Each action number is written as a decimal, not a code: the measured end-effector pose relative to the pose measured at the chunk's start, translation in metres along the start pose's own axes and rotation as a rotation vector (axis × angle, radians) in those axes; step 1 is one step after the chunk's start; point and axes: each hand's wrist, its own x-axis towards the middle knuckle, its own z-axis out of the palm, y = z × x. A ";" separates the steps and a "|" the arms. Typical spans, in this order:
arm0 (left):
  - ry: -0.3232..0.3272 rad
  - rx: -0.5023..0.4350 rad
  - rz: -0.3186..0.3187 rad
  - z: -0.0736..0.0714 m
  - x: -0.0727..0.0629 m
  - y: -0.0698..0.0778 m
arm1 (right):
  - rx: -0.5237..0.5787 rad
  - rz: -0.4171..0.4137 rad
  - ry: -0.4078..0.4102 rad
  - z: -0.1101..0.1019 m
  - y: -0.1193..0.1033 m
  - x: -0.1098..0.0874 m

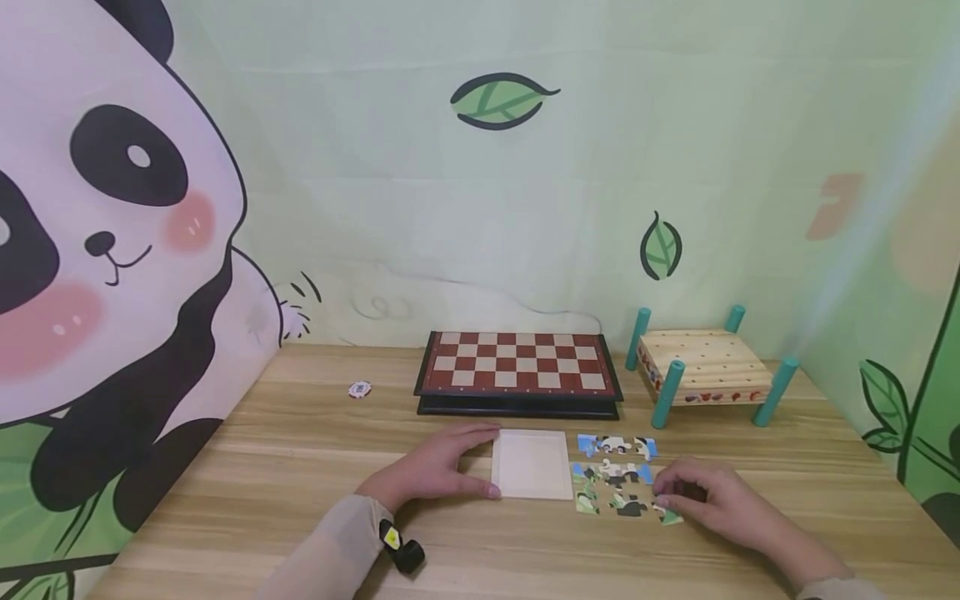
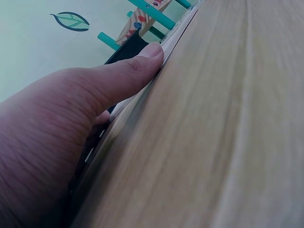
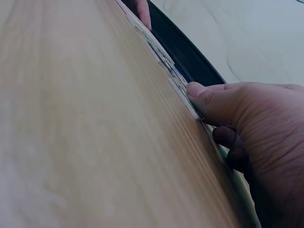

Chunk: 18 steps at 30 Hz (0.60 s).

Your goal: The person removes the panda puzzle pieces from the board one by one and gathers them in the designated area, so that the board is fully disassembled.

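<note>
A shallow, pale square tray lies on the table. My left hand touches its left side, the thumb at the near corner and a straight forefinger at the far one. Right of the tray are several panda puzzle pieces in loosely spaced rows. At their near right corner my right hand pinches a green puzzle piece, its other fingers curled beneath the palm. In the right wrist view the thumb lies against the piece's edge; the forefinger's contact is mostly hidden.
Behind the tray stands a red-and-white chessboard box. A wooden pegboard bench with teal legs is at the back right. One poker chip lies at the back left. A panda-print cloth hangs behind the wooden table.
</note>
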 end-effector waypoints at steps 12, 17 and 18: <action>-0.005 -0.016 -0.010 0.000 -0.001 0.001 | -0.065 0.065 0.027 0.000 -0.004 0.002; -0.010 -0.030 -0.026 0.001 -0.002 0.000 | -0.156 -0.004 0.131 -0.001 -0.015 0.015; -0.010 -0.023 -0.028 0.002 -0.002 0.000 | -0.189 -0.026 0.149 -0.001 -0.017 0.019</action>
